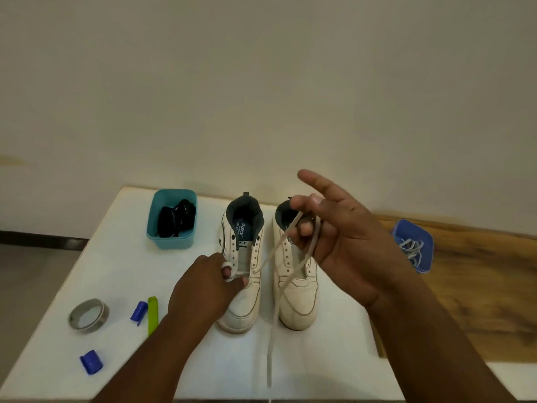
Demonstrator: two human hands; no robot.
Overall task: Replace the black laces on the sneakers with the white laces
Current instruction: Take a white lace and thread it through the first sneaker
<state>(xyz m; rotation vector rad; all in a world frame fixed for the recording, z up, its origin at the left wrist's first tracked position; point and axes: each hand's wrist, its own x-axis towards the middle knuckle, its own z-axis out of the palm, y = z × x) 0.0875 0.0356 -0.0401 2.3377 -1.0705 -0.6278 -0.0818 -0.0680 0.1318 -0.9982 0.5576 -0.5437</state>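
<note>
On the desk (122, 257), the left hand (203, 286) pinches the white lace (273, 309) at the left sneaker (242, 274); above that sneaker's right side, the right hand (340, 242) grasps the lace's raised length in its fingers (305, 228).

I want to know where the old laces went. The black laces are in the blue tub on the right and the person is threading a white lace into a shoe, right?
Not quite. In the head view the black laces are in the teal tub on the left. The rest is right.
</note>
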